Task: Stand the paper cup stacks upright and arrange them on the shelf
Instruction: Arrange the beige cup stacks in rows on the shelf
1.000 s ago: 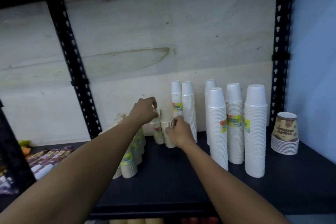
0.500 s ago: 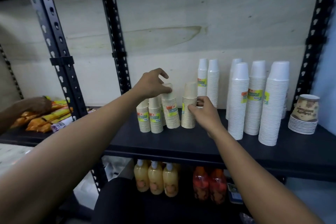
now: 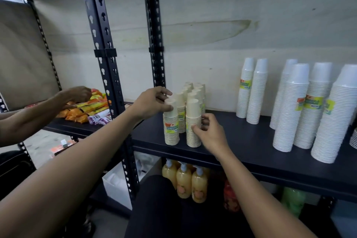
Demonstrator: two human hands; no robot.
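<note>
While both arms reach in over the shelf's front edge, the right hand has thumb and fingers curled round the lower side of the front-right cream stack, which stands upright near the front of the shelf. Just beside it, the left hand wraps its fingers round the top cup of the front-left cream stack, also upright, and the two stacks are nearly touching. Behind them, more cream stacks line up in two rows toward the wall. Off to the right, well apart, tall white cup stacks stand on the same shelf. Far left, past the black upright, another person's hand rests on orange snack packets.
</note>
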